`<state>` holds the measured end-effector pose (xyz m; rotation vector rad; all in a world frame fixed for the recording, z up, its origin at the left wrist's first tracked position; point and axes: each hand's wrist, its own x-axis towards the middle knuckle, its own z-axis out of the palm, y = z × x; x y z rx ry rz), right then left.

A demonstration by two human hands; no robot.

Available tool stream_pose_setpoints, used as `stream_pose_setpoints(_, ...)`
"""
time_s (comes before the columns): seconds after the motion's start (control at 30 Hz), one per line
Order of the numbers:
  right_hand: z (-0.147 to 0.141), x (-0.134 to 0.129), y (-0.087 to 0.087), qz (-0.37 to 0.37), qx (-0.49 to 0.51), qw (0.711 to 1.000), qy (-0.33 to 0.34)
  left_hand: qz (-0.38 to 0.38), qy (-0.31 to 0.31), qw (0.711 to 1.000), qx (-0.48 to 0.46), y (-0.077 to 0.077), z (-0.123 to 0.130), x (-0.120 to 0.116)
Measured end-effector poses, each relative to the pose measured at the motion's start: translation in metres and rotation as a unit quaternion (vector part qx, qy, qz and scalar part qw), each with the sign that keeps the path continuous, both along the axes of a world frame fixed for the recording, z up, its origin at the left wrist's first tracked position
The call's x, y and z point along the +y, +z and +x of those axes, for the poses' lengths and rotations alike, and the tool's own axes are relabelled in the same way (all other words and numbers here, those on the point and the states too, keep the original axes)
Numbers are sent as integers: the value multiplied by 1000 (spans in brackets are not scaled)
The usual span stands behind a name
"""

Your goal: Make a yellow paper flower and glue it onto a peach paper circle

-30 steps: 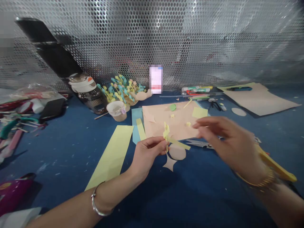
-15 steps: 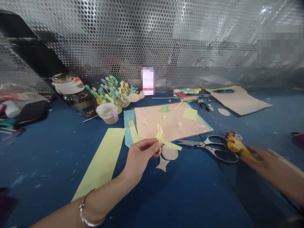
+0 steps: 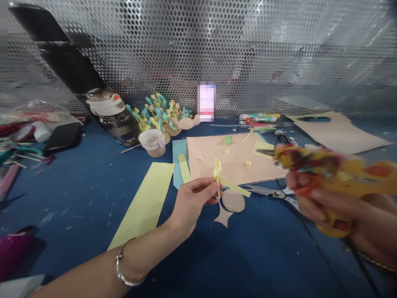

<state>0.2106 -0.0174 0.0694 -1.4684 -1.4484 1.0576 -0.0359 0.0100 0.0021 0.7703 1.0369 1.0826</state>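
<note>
Far ctr: phone (image 3: 206,101), mesh wall (image 3: 242,49) behind. Flower bunch (image 3: 159,114) to its left, cup (image 3: 152,145) on bunch's near side, bottle (image 3: 119,126) further left. Mid: paper sheet (image 3: 211,145), scissors (image 3: 266,192) by near edge. Near ctr: left hand (image 3: 192,203) w/ paper piece (image 3: 217,169); right hand (image 3: 344,209) w/ glue gun (image 3: 328,167) at right.

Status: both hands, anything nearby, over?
Left hand pinching folded yellow paper. Right hand gripping glue gun. Scissors on table, partly hidden behind right hand.

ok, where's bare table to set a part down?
Two mostly bare patches: left, between the wide yellow strip and purple object; near side, below the pointed scrap, right of the left forearm. Crowded: the peach sheet, flower bunch and cup off its corner, and the right, where the right hand holds a glue gun by the scissors.
</note>
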Motion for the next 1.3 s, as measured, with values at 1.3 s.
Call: stream_pose_setpoints(1.3,-24,10,-48,-209,1,966,152,2,-20,1000,10,-5,0,2)
